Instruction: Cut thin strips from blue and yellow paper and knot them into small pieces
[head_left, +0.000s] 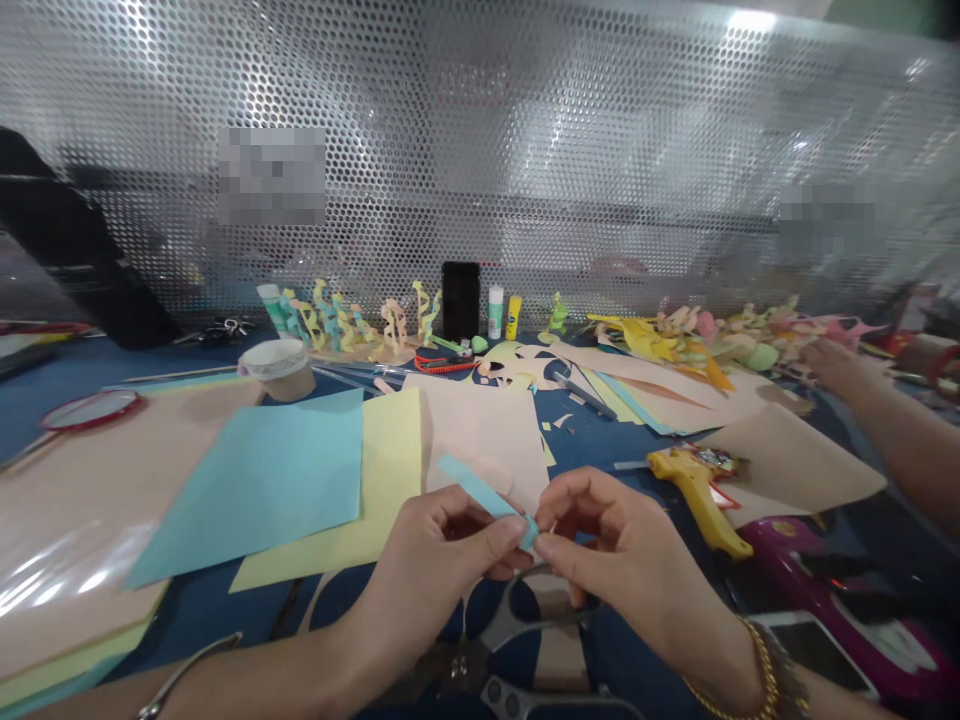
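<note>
A narrow strip of light blue paper is pinched between my left hand and my right hand. Its near end is folded over at the fingertips of both hands. Below my hands lie black-handled scissors, partly hidden by my wrists. Just beyond the strip are a peach paper sheet, a pale yellow sheet and a light blue sheet. A yellow glue gun lies to the right of my right hand.
Another person's hand reaches in at the right. Along the back stand folded paper figures, an upright phone and glue sticks. A perforated metal screen rises behind the blue table. A magenta object sits at lower right.
</note>
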